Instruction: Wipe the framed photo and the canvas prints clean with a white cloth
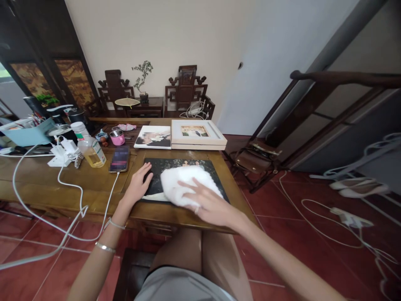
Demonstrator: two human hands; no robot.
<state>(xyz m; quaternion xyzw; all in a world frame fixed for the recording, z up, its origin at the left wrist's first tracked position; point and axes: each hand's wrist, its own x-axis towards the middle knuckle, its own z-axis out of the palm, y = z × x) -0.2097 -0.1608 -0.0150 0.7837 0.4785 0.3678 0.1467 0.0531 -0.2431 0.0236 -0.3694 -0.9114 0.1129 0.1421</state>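
A dark photo print point(175, 167) lies flat on the wooden table point(94, 184) in front of me. My left hand point(139, 182) rests on the print's left edge, fingers spread flat and holding nothing. My right hand point(208, 202) presses flat on a white cloth point(184, 184) that lies on the print, fingers stretched out over it. Behind the print lie another photo print point(154, 137) and a cream framed photo point(197, 133).
A phone point(119, 159) on a white cable lies left of the print, beside an oil bottle point(91, 151), a pink cup point(117, 137) and a white power strip point(62, 155). Carved chairs point(186, 90) stand behind. A stair rail point(338, 77) and floor cables point(338, 217) are at the right.
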